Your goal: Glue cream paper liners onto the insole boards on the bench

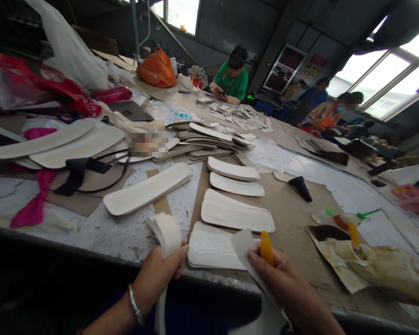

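Note:
My left hand (pixel 157 272), a bracelet on its wrist, is closed round a bent bundle of white insole-shaped pieces (pixel 167 232) at the table's near edge. My right hand (pixel 282 279) grips an orange-handled tool (pixel 266 249) together with a thin white piece (pixel 242 246). Between the hands lies a flat white piece (pixel 209 251) on brown cardboard (pixel 286 204). Further stacks of white pieces (pixel 235 214) lie just beyond.
A long worktable (pixel 101 232) carries piles of white and brown cut pieces (pixel 202 139), pink ribbon (pixel 35 204), black straps, and a glue-stained pot with brushes (pixel 356 246) at right. Other people sit at the far side. Bags are heaped at back left.

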A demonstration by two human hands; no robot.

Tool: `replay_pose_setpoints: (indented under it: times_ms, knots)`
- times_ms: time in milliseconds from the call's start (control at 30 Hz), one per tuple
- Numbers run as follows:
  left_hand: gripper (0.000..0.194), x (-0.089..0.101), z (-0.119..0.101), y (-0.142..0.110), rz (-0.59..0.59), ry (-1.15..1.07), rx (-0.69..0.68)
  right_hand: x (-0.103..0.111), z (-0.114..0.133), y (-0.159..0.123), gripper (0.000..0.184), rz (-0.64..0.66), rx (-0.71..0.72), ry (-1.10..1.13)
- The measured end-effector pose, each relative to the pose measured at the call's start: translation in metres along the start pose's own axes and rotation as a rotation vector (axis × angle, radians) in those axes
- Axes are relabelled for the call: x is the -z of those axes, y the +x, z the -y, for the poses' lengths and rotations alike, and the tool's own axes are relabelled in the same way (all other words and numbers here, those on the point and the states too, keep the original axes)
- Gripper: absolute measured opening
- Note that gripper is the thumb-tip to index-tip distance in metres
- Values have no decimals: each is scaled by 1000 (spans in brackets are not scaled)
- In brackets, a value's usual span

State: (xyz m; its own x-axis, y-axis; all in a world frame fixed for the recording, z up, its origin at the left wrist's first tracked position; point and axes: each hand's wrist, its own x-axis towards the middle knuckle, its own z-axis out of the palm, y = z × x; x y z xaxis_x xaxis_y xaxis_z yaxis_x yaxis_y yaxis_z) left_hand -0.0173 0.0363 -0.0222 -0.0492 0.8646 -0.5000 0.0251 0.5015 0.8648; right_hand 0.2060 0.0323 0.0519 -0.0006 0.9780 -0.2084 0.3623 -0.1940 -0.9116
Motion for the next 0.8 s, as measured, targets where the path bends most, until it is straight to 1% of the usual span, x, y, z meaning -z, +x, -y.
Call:
replay_pose_setpoints:
  times_ms: [67,100,167,233,333,467,633,800]
  knots:
    - [37,-1,-6,6,50,13,26,-10,-1,14,33,226,-5,-169]
    - [33,-1,-9,8,69,28,35,-16,-3,22,32,317,-15,-242]
    - [28,-2,-12,11,94,57,49,-27,-8,37,30,378,-10,-362]
    - [25,-4,-15,13,103,70,72,-36,-12,49,29,422,-9,-426]
    - [21,-5,-18,14,109,68,111,-43,-15,62,28,447,22,-503]
    - [21,-5,-21,13,111,87,125,-50,-14,71,25,415,87,-701]
    - [24,-7,-24,14,108,102,146,-55,-14,71,18,413,120,-914]
    - [29,-9,-24,18,99,184,133,-58,-12,67,17,413,139,-991]
